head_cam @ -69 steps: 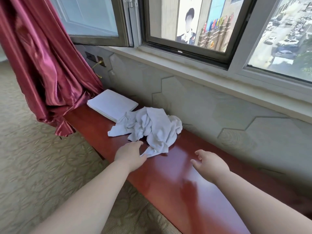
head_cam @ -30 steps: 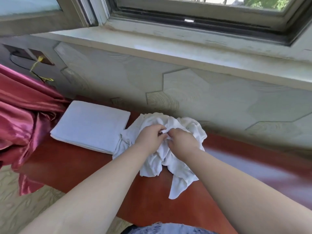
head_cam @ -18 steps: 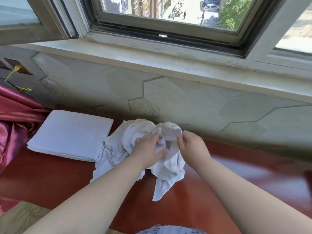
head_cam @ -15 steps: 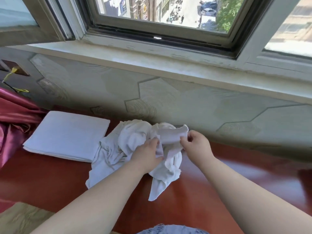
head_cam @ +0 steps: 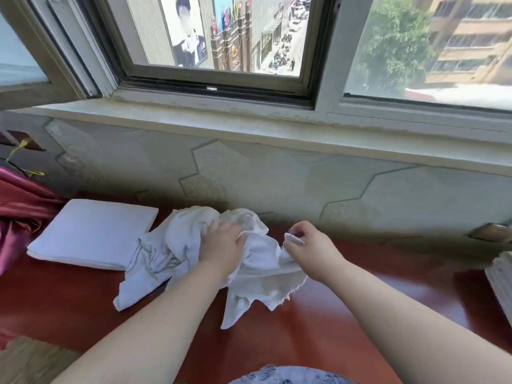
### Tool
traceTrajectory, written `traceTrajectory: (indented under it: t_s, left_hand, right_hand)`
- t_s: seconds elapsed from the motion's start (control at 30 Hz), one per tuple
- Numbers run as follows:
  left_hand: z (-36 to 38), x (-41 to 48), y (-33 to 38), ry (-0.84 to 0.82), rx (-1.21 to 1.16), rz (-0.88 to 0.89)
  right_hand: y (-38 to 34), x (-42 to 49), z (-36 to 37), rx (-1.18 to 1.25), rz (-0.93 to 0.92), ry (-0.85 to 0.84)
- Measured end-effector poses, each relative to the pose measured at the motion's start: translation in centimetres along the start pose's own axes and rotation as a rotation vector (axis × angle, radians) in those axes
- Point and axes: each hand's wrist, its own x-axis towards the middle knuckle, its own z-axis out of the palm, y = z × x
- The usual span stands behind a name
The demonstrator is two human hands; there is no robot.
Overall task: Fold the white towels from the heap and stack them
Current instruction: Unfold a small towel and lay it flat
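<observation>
The right hand (head_cam: 307,250) is pinching 1 corner of a towel (head_cam: 263,273) between thumb and fingertips. The heap (head_cam: 171,245) is lying on the red bench (head_cam: 332,314), touching the folded stack (head_cam: 91,234). The left hand (head_cam: 221,248) is digging bent fingers into the heap. The towels are looking tangled, so a hard pull risks dragging them all off the bench or knocking the stack. Folds are hiding the left fingertips and the number of towels. The frame is cutting off a pale object (head_cam: 501,275) at the right.
</observation>
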Motion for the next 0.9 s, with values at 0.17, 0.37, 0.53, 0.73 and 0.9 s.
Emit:
traceTrajectory:
  t_s: [0.17,0.37,0.53,0.73,0.9]
  left_hand:
    - [-2.2,-0.4,8.7,-0.113,-0.385,0.25]
    - [-3.6,-2.3,15.2,-0.058,-0.359,0.331]
    - [-0.8,-5.4,15.3,-0.375,-0.109,0.175]
    - [4.1,-8.8,12.4,-0.438,0.135,0.016]
    - [3.2,-8.3,10.5,-0.343,0.026,-0.195]
  right_hand:
    - [1.5,-1.8,-4.2,-0.017,-0.13,-0.096]
    - [4.5,-2.8,-9.0,-0.113,-0.202,0.005]
    - [8.8,-4.5,-12.8,-0.175,-0.139,0.09]
    - [14.5,-6.8,-14.2,-0.261,0.08,0.134]
    - [17.8,-7.3,-15.2,-0.223,0.228,0.25]
